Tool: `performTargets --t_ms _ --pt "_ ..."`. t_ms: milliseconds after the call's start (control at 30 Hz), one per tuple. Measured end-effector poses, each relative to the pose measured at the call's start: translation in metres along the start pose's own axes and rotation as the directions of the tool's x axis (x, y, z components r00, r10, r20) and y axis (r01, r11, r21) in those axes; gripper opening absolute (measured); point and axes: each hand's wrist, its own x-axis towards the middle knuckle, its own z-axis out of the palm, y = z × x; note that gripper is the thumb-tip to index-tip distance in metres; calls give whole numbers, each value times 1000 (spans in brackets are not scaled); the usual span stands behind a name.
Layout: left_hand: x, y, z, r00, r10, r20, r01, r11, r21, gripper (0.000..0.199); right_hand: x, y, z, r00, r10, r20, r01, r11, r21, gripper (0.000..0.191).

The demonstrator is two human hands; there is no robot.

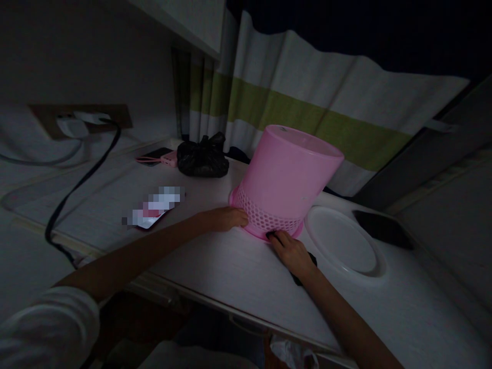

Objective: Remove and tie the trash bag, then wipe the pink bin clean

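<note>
A pink plastic basket stands upside down on the white desk, its perforated band and rim at the bottom. At the rim's left front, my left hand rests with its fingers closed against the basket. My right hand is closed on a black cloth at the front of the rim; part of the cloth shows between the fingers and more hangs out beneath the palm. The fingertips of both hands are close to the perforated band.
Right of the basket lies a round white lid, with a dark flat object beyond. A knotted black bag, a pink power bank and a phone are on the left. A black cable hangs from the wall socket.
</note>
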Motion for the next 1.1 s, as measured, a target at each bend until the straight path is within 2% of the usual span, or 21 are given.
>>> performTargets --t_ms 167,267,333,500,633,700,900,1000,1100 --pt "-1 -2 -2 1000 20 15 -20 1000 17 26 10 16 -16 991 117 -66 -118 993 -14 31" --pt "-3 -6 -3 1000 12 12 -12 1000 -11 25 14 30 -26 964 218 -150 -220 975 2 32" --pt "-4 -8 -4 1000 1 22 -1 1000 -24 25 14 35 -27 952 241 -187 -246 969 -5 32" --pt "-8 -14 -6 999 4 46 -5 1000 12 28 7 25 -17 994 59 -89 -66 995 -71 32" --pt "-8 -15 -7 996 -6 87 1 998 59 26 5 12 -8 997 -74 -26 72 996 -61 25" --pt "-7 -15 -8 995 -18 103 12 998 62 26 5 9 -6 995 -103 2 103 994 -45 22" --pt "-7 -14 -8 992 -21 121 9 995 96 25 4 8 -1 996 -92 8 92 994 -61 20" --pt "-8 -14 -8 992 -28 125 13 993 114 24 1 7 0 997 -72 -36 69 995 -73 23" --pt "-10 -16 -8 991 -42 127 23 988 151 24 -3 5 -2 995 -1 -100 -3 999 -39 28"
